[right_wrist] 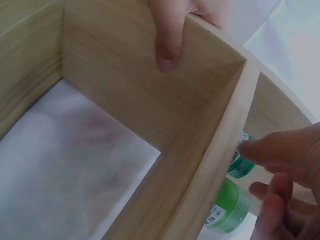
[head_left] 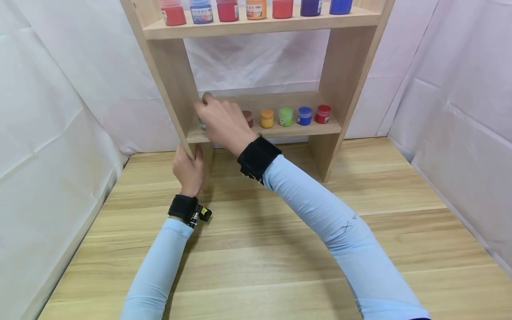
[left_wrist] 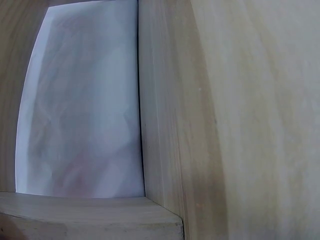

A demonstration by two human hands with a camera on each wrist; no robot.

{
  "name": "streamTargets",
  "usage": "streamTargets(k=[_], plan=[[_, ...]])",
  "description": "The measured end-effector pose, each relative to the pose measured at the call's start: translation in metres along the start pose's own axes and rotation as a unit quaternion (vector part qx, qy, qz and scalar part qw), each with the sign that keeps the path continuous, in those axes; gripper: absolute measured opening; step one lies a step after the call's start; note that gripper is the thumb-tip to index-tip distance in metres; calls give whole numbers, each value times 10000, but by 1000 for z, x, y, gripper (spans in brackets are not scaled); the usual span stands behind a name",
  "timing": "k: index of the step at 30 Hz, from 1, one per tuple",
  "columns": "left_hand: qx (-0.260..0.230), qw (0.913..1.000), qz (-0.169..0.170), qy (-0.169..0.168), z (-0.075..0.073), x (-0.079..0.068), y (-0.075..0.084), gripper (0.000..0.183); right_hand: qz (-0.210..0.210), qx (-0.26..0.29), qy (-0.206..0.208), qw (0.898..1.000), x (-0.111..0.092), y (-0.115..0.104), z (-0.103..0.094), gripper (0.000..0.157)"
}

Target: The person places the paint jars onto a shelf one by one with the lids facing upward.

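My right hand [head_left: 226, 120] is at the left end of the lower shelf, over a teal paint jar [right_wrist: 241, 162]. In the right wrist view one fingertip lies on that jar's label, and bent fingers are close beside its lid. A green paint jar [right_wrist: 227, 207] stands next to it, hidden behind my hand in the head view. Low on the wooden rack's left side panel [head_left: 170, 95], my left hand [head_left: 190, 173] grips the board's edge; its thumb [right_wrist: 168, 47] lies along the inner face in the right wrist view.
Along the lower shelf [head_left: 224, 133] stand brown, orange [head_left: 266, 118], green, blue [head_left: 304, 115] and red [head_left: 322, 114] paint jars. Several larger jars line the upper shelf [head_left: 260, 27]. The rack stands on a wood-grain table [head_left: 248, 249], with white cloth [head_left: 52, 111] around it.
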State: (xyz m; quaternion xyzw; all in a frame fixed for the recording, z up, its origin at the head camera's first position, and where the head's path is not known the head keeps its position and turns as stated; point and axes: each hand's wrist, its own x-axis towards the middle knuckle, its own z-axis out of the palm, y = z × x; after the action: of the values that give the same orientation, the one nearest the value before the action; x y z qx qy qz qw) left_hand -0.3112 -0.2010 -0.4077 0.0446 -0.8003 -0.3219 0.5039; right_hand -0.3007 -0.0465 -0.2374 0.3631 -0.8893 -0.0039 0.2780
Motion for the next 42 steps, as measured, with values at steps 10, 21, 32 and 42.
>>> streamTargets(k=[10, 21, 32, 42], plan=[[-54, 9999, -30, -85, -2, 0, -2, 27, -1054, 1151, 1300, 9791, -44, -21, 10, 11], [-102, 9998, -105, -101, -2, -3, 0, 28, -1113, 1999, 128, 9734, -119, -14, 51, 17], [-100, 9999, -24, -72, -2, 0, 0, 32, -649, 2186, -337, 9731, -181, 21, 81, 20], [-110, 9999, -72, -87, -2, 0, -1, 33, -446, 2299, -359, 9715, -213, 46, 86, 20]])
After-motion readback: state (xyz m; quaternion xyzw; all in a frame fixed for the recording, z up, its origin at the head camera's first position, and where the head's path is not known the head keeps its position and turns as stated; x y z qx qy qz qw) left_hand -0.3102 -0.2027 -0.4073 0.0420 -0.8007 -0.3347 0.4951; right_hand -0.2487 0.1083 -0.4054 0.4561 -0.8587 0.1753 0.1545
